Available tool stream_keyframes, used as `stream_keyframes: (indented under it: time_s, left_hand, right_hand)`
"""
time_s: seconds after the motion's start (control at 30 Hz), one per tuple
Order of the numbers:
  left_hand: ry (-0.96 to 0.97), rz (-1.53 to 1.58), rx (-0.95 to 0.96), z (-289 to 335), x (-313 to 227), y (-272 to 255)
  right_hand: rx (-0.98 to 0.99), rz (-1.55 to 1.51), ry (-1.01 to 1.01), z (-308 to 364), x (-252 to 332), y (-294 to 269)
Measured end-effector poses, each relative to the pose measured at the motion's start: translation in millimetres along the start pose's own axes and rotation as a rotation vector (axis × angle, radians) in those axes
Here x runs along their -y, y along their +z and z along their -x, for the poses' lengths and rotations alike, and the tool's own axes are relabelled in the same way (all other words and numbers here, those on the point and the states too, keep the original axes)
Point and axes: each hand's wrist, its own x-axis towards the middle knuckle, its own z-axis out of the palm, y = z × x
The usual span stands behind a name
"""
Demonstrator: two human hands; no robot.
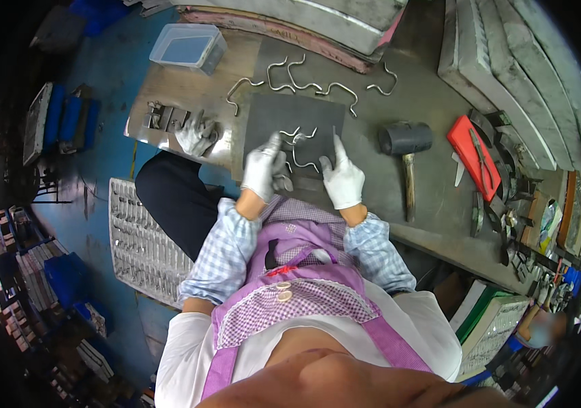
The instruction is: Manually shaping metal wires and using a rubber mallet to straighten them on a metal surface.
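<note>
My left hand (263,170), in a white glove, is over the near left part of a dark square mat (263,119). Its index finger points forward and the others curl; what they hold, if anything, is hidden. The fingertip is by a bent metal rod (290,132) on the mat. To the right, my white-gloved right hand (345,180) also has the index finger stretched forward over curled fingers. A thin grey strip shows past that fingertip; its grip is unclear. Between my hands is another bent rod (306,164). Several more, like this curved rod (278,76), lie beyond the mat.
A black-headed mallet (406,139) lies right of the mat, then a red tray (470,153) with a tool on it. At left are a crumpled grey glove (196,133), a metal block (166,117) and a clear plastic box (188,46). Thick grey slabs (501,61) bound the right.
</note>
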Motion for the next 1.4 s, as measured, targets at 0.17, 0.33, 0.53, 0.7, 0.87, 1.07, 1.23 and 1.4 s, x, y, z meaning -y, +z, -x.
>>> stream_keyframes:
  time_s: [0.17,0.33,0.53,0.7,0.87,1.07,1.23,1.4]
  left_hand:
    - [-0.144,0.327,-0.013,11.1,31.2,30.6]
    - [-0.032,0.372,-0.148,17.7,36.0,32.7]
    - [-0.053,0.375,-0.276,22.3,39.3,24.1]
    - [-0.009,0.416,-0.237,17.2,45.1,15.2]
    - [0.208,0.352,-0.179,15.7,46.9,10.8]
    - [0.279,-0.047,-0.320,-4.3,19.1,3.5]
    - [0.228,-0.184,-0.186,-40.0,-4.8,-77.1]
    - [0.397,-0.444,-0.152,-20.1,-47.5,-76.0]
  right_hand:
    - [0.178,-0.184,0.117,6.4,24.3,-17.7]
    - [0.059,-0.452,0.141,8.5,80.5,-52.8]
    - [0.134,-0.394,0.134,15.7,78.7,-34.0]
    - [0.230,-0.447,0.082,10.9,73.5,-26.4]
    - [0.221,-0.876,0.091,20.9,76.5,-18.6]
    - [0.003,-0.648,0.055,1.9,14.0,8.4]
    - [-0.209,0.003,-0.106,-8.6,-27.3,-57.3]
    - [-0.435,0.487,0.110,-5.6,-132.2,-71.1]
